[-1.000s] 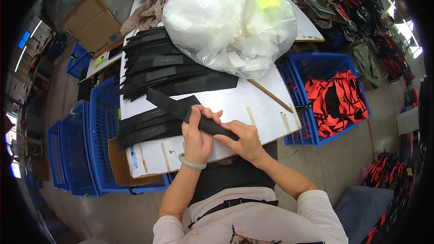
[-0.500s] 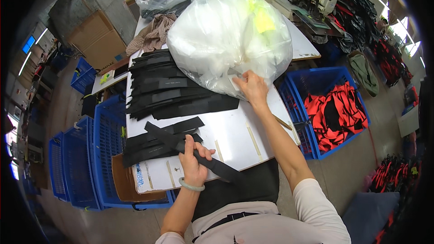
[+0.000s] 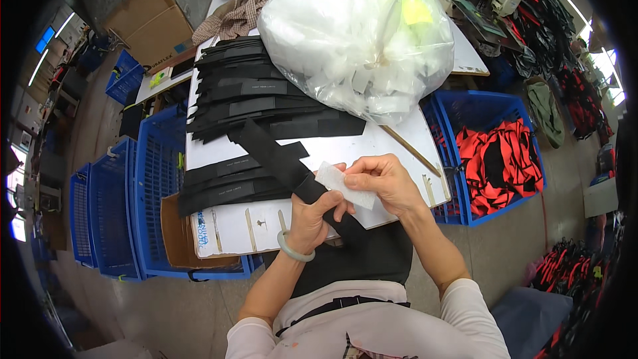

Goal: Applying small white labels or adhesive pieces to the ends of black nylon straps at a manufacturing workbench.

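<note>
My left hand point(image 3: 315, 218) is closed around a black fabric strap point(image 3: 276, 156), which slants from the upper left down across the table's front edge. Pinched in my right hand point(image 3: 385, 186) is a small white foam-like piece point(image 3: 345, 187), held against the strap beside my left fingers. Ahead lies a large clear plastic bag point(image 3: 359, 40) filled with white pieces and something yellow. Left of it are stacked black straps point(image 3: 252, 90) in an overlapping row. A smaller group of black straps point(image 3: 219, 183) rests nearer, left of my left hand.
The white table point(image 3: 232, 229) has tape strips and a thin wooden stick point(image 3: 413, 151) on it. Blue crates point(image 3: 159, 179) stand at the left; another blue crate point(image 3: 473, 159) at the right holds red and black pieces. A checked cloth point(image 3: 236, 14) lies at the back.
My right hand has come back from the plastic bag toward my left hand, bringing a white piece. The strap in my left hand has shifted slightly right.
</note>
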`<state>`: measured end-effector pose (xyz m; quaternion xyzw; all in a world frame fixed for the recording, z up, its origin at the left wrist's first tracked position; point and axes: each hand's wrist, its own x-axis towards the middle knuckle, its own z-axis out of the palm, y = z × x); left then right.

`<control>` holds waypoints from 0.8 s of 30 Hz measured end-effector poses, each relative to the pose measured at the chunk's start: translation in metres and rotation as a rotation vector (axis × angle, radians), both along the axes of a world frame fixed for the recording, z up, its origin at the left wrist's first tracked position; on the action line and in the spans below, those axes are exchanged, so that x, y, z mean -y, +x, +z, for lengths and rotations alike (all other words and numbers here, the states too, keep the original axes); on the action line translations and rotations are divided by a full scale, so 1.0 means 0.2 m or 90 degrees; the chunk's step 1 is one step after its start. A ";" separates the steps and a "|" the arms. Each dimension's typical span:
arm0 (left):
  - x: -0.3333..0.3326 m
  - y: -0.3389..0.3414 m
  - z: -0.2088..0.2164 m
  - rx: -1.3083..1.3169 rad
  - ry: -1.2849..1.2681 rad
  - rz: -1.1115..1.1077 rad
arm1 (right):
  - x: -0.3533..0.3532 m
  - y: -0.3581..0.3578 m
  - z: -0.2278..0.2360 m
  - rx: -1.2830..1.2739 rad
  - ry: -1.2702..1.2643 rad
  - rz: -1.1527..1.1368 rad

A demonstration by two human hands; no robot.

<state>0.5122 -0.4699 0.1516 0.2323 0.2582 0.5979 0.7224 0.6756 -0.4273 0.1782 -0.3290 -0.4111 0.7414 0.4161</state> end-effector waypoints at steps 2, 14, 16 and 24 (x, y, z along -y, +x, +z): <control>0.02 -0.02 0.00 -0.057 0.042 -0.003 | 0.01 0.00 -0.01 0.015 0.004 0.053; 0.08 -0.05 0.03 -0.092 0.014 0.084 | 0.17 -0.10 0.00 0.432 0.472 -0.078; 0.08 -0.05 0.04 -0.087 0.003 0.068 | 0.17 -0.09 -0.03 0.395 0.391 -0.048; 0.00 -0.12 0.03 0.129 -0.108 0.088 | 0.17 -0.14 -0.02 0.054 0.130 -0.085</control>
